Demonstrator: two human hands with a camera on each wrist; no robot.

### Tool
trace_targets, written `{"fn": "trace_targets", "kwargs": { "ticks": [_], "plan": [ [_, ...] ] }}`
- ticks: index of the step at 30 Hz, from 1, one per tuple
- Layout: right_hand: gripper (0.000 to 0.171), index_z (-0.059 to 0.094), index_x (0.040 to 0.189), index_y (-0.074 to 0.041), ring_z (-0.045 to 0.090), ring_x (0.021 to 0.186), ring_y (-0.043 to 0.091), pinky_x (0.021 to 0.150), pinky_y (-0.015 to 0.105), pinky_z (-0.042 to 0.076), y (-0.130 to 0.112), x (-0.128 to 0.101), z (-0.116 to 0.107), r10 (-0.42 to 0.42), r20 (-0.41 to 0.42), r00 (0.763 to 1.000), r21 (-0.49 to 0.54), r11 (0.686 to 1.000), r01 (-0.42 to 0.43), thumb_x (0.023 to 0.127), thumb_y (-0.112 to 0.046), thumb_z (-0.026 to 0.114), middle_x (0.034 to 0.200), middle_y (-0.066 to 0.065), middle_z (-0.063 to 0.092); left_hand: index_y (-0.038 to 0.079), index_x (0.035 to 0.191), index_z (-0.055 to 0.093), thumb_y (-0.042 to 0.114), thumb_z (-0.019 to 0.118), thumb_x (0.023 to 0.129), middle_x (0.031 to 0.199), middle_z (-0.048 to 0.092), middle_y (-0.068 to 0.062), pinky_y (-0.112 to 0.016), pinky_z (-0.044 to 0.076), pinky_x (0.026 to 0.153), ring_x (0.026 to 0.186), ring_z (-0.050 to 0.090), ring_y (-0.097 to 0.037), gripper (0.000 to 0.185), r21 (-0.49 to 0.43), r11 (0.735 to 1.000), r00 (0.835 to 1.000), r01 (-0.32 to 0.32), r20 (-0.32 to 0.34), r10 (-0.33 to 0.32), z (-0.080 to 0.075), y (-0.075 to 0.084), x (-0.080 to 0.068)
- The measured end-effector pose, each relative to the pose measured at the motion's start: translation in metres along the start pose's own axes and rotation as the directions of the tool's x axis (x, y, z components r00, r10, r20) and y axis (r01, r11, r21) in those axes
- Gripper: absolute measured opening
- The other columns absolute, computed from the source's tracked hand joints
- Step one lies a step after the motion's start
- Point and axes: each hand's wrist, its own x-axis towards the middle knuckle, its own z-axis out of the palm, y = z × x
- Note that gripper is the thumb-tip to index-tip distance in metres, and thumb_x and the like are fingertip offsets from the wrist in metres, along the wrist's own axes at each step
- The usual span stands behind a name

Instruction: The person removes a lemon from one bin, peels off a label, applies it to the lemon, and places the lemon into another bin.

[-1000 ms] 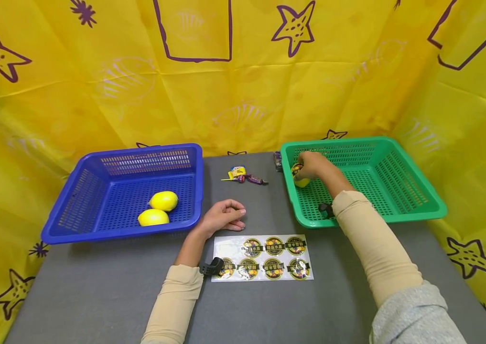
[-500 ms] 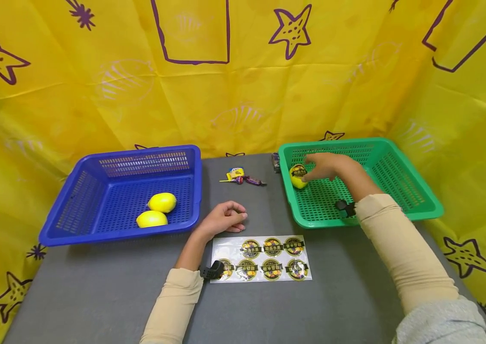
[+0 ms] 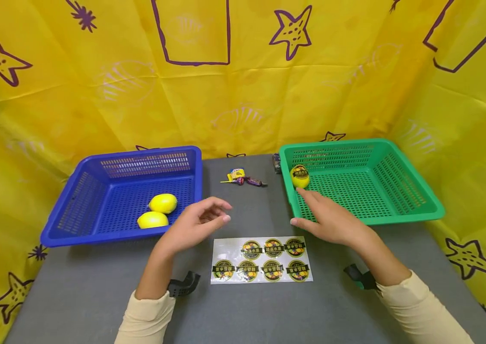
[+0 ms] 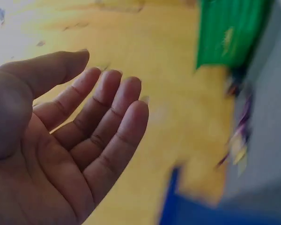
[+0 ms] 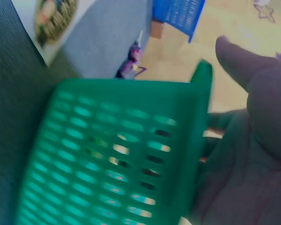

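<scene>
Both hands hover above the grey bench [image 3: 96,296] and hold nothing. The left hand [image 3: 193,227] hangs palm inward with its fingers [image 4: 110,115] relaxed, gently bent and slightly apart, their tips turned toward the right hand. Just beyond and to the left of those fingers stands the blue basket [image 3: 92,188], with two plain lemons [image 3: 158,210] lying side by side, touching, in its near part. The right hand [image 3: 330,222] is spread flat, fingers straight and a little apart, over the near left corner of the green basket [image 3: 397,167]; the right wrist view shows the green mesh wall close against the palm, though it is too blurred to tell whether they touch. Straight ahead of the right fingertips, near but apart, the labelled lemon [image 3: 300,176] sits inside the green basket against its left wall, its dark round sticker facing up. Between the two hands and below the fingers, the sticker sheet [image 3: 262,260] lies flat on the bench with seven round stickers on it. Farther off, between the baskets, lie a few wrapped candies [image 3: 243,177].
</scene>
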Motion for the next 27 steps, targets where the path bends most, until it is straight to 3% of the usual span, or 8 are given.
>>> {"fn": "trace_targets", "kwargs": {
  "ticks": [4, 6, 8, 11, 13, 18, 23, 27],
  "plan": [
    [0.092, 0.019, 0.16, -0.006, 0.031, 0.143, 0.04, 0.111, 0.06, 0.03, 0.004, -0.008, 0.017, 0.023, -0.006, 1.0, 0.022, 1.0, -0.023, 0.096, -0.06, 0.057, 0.159, 0.02, 0.03, 0.006, 0.119, 0.066, 0.015, 0.068, 0.097, 0.104, 0.069, -0.008, -0.042, 0.056, 0.083, 0.095, 0.066, -0.024, 0.024, 0.179, 0.983, 0.985, 0.028, -0.174, 0.004, -0.04, 0.001, -0.017],
    [0.095, 0.017, 0.161, -0.009, 0.031, 0.144, 0.038, 0.11, 0.061, 0.031, 0.005, -0.01, 0.02, 0.037, -0.007, 0.999, 0.021, 0.999, -0.037, 0.094, -0.064, 0.056, 0.16, 0.017, 0.028, 0.005, 0.123, 0.063, 0.019, 0.068, 0.098, 0.111, 0.068, -0.014, -0.05, 0.052, 0.09, 0.103, 0.063, -0.031, 0.029, 0.308, 0.943, 0.968, 0.129, -0.245, -0.053, -0.06, -0.006, -0.023],
    [0.096, 0.017, 0.161, -0.009, 0.032, 0.144, 0.037, 0.109, 0.061, 0.033, 0.006, -0.011, 0.023, 0.037, -0.021, 0.999, 0.014, 0.999, -0.037, 0.093, -0.065, 0.056, 0.16, 0.016, 0.029, 0.004, 0.129, 0.059, 0.023, 0.068, 0.097, 0.122, 0.063, -0.021, -0.057, 0.046, 0.096, 0.113, 0.057, -0.038, 0.038, 0.406, 0.877, 0.948, 0.258, -0.283, -0.148, -0.077, -0.019, -0.027],
    [0.096, 0.019, 0.161, -0.008, 0.036, 0.141, 0.038, 0.106, 0.061, 0.037, 0.005, -0.011, 0.026, 0.026, -0.044, 0.999, 0.0, 1.0, -0.026, 0.093, -0.065, 0.056, 0.159, 0.017, 0.032, 0.0, 0.141, 0.049, 0.027, 0.068, 0.096, 0.135, 0.049, -0.032, -0.066, 0.038, 0.097, 0.121, 0.046, -0.049, 0.056, 0.486, 0.774, 0.913, 0.406, -0.258, -0.317, -0.095, -0.037, -0.032],
    [0.096, 0.019, 0.161, -0.008, 0.039, 0.139, 0.038, 0.103, 0.061, 0.04, 0.005, -0.011, 0.028, 0.015, -0.05, 0.999, -0.013, 1.0, -0.015, 0.093, -0.065, 0.057, 0.157, 0.018, 0.035, -0.002, 0.146, 0.041, 0.029, 0.07, 0.094, 0.139, 0.042, -0.036, -0.069, 0.037, 0.097, 0.122, 0.043, -0.052, 0.067, 0.496, 0.744, 0.894, 0.447, -0.211, -0.396, -0.101, -0.048, -0.032],
    [0.098, 0.018, 0.161, -0.008, 0.045, 0.135, 0.039, 0.098, 0.059, 0.044, 0.005, -0.012, 0.029, 0.004, -0.06, 0.998, -0.041, 0.999, -0.007, 0.092, -0.064, 0.061, 0.152, 0.019, 0.042, -0.001, 0.152, 0.033, 0.03, 0.073, 0.09, 0.142, 0.035, -0.037, -0.07, 0.036, 0.099, 0.122, 0.041, -0.052, 0.08, 0.504, 0.734, 0.879, 0.455, -0.121, -0.461, -0.106, -0.066, -0.02],
    [0.1, 0.018, 0.161, -0.01, 0.047, 0.133, 0.039, 0.097, 0.06, 0.044, 0.003, -0.012, 0.032, 0.004, -0.073, 0.997, -0.048, 0.999, -0.007, 0.09, -0.066, 0.061, 0.15, 0.02, 0.045, 0.002, 0.153, 0.034, 0.025, 0.07, 0.091, 0.131, 0.042, -0.036, -0.064, 0.042, 0.093, 0.112, 0.047, -0.047, 0.075, 0.533, 0.707, 0.858, 0.466, -0.077, -0.507, -0.104, -0.075, -0.009],
    [0.101, 0.019, 0.161, -0.009, 0.049, 0.132, 0.039, 0.097, 0.059, 0.045, 0.005, -0.012, 0.032, 0.014, -0.085, 0.996, -0.053, 0.998, -0.019, 0.089, -0.066, 0.062, 0.149, 0.02, 0.047, 0.003, 0.146, 0.041, 0.024, 0.07, 0.091, 0.118, 0.047, -0.032, -0.06, 0.046, 0.084, 0.101, 0.05, -0.044, 0.066, 0.583, 0.682, 0.869, 0.442, -0.089, -0.486, -0.102, -0.077, -0.002]
  ]
}}
